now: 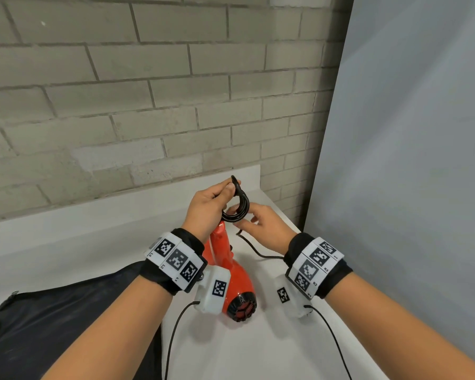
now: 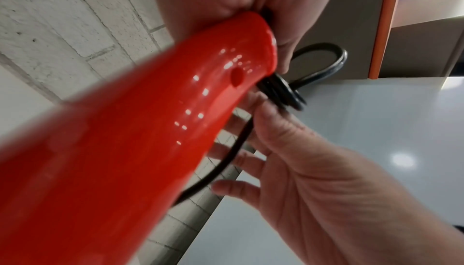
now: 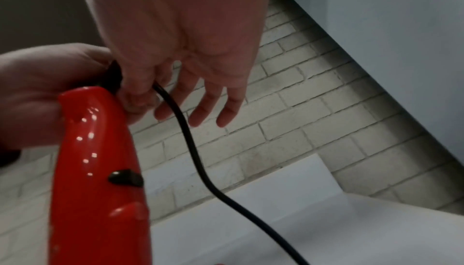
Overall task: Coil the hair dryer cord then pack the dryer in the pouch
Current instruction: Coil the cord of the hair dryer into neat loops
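Observation:
A red hair dryer (image 1: pixel 236 275) rests with its black rear grille on the white table (image 1: pixel 93 242), its handle (image 2: pixel 125 150) rising to my hands. My left hand (image 1: pixel 225 193) grips a small coil of black cord (image 1: pixel 242 207) just above the handle's end (image 3: pixel 100 170). My right hand (image 1: pixel 244 215) is next to the coil, thumb and forefinger pinching the loose cord (image 3: pixel 195 156) while the other fingers (image 3: pixel 226 110) stay spread. The loose cord trails down onto the table under my right wrist. One loop (image 2: pixel 323 58) sticks out past the left fingers. The plug is hidden.
A black pouch (image 1: pixel 66 311) lies flat on the table at lower left, beside the dryer. A brick wall (image 1: pixel 121 105) backs the table and a grey panel (image 1: pixel 409 160) closes the right side. Thin black camera cables (image 1: pixel 173 338) hang from both wrists.

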The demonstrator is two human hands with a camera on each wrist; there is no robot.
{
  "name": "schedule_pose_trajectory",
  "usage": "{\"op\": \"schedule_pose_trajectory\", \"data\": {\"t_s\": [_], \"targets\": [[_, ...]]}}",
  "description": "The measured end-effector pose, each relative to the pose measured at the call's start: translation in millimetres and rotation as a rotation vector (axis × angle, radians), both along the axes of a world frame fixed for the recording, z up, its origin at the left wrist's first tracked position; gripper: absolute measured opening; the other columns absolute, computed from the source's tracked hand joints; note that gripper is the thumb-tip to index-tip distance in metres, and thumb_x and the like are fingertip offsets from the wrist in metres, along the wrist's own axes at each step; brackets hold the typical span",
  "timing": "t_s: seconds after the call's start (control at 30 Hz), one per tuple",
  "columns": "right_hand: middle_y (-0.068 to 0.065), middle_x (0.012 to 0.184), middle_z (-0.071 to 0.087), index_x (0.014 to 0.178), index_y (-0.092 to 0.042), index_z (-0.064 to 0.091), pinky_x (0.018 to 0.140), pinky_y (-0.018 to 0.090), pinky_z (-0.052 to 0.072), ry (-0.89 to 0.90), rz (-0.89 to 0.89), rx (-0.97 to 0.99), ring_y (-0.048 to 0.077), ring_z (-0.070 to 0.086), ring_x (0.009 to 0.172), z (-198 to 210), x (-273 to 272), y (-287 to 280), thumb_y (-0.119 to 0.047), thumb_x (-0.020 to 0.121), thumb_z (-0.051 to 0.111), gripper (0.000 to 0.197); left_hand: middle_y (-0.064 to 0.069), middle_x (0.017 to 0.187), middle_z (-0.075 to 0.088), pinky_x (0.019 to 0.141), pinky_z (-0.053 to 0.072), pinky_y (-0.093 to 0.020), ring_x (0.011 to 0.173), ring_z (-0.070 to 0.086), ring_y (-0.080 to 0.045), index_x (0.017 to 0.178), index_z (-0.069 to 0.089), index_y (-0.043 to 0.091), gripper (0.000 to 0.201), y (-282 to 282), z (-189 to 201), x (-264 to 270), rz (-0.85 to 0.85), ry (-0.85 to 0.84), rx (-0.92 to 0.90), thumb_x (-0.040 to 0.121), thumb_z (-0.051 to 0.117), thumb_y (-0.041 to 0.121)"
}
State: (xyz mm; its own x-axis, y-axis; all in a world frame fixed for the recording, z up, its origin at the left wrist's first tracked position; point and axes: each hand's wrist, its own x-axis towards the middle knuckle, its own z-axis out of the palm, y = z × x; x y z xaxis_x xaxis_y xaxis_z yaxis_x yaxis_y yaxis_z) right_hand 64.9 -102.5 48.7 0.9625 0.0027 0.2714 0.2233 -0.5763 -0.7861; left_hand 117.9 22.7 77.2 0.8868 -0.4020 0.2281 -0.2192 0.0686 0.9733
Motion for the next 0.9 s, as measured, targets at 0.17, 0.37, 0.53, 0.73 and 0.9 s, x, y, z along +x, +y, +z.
{"op": "schedule_pose_trajectory", "data": {"t_s": [0.17, 0.37, 0.53, 0.73, 0.9], "targets": [[-0.006, 0.075, 0.064, 0.086, -0.008, 0.07, 0.063, 0.002, 0.037, 0.037, -0.162, -0.031, -0.006, 0.054, 0.065, -11.7, 4.4, -13.2, -0.015, 0.09, 0.052, 0.02, 0.004, 0.077, 0.06, 0.064, 0.042, -0.014, 0.054, 0.049, -0.001, 0.105, 0.065, 0.007, 0.025, 2.0, -1.9, 2.2, 0.044, -0.023, 0.015, 0.092, 0.047, 0.017], [-0.002, 0.084, 0.07, 0.082, -0.022, 0.068, 0.08, 0.033, 0.05, 0.264, -0.326, -0.226, 0.016, 0.062, 0.08, -39.5, 13.3, -43.1, -0.02, 0.086, 0.05, 0.018, 0.008, 0.068, 0.051, 0.04, 0.029, -0.013, 0.036, 0.038, -0.001, 0.089, 0.063, 0.021, 0.017, 3.2, 0.8, -3.3, -0.031, -0.017, 0.018, 0.092, 0.047, 0.015], [-0.011, 0.107, 0.062, 0.113, -0.019, 0.06, 0.09, 0.008, 0.036, 0.116, -0.054, -0.152, -0.006, 0.052, 0.099, -17.9, 4.0, -24.7, -0.013, 0.093, 0.047, 0.025, 0.016, 0.043, 0.048, 0.041, 0.03, -0.011, 0.037, 0.034, -0.001, 0.093, 0.062, 0.02, 0.016, 0.9, 1.6, -3.4, -0.044, -0.066, 0.041, 0.092, 0.048, 0.013], [-0.015, 0.071, 0.052, 0.089, -0.02, 0.062, 0.066, 0.011, 0.039, 0.055, -0.001, -0.005, -0.001, 0.051, 0.066, -1.1, -4.0, -18.7, -0.013, 0.096, 0.041, 0.023, 0.014, 0.039, 0.047, 0.042, 0.031, -0.011, 0.038, 0.036, -0.002, 0.095, 0.063, 0.022, 0.017, 5.9, -1.5, -1.6, 0.007, -0.092, 0.037, 0.092, 0.047, 0.015], [-0.017, 0.071, 0.052, 0.093, -0.008, 0.066, 0.061, 0.005, 0.037, -0.035, -0.103, -0.002, -0.012, 0.05, 0.062, 3.4, -3.3, -15.6, -0.011, 0.093, 0.047, 0.019, 0.013, 0.039, 0.048, 0.04, 0.029, -0.01, 0.035, 0.034, -0.002, 0.098, 0.061, 0.014, 0.018, 3.0, -1.8, -5.0, 0.022, -0.09, -0.004, 0.093, 0.044, 0.013]]}}
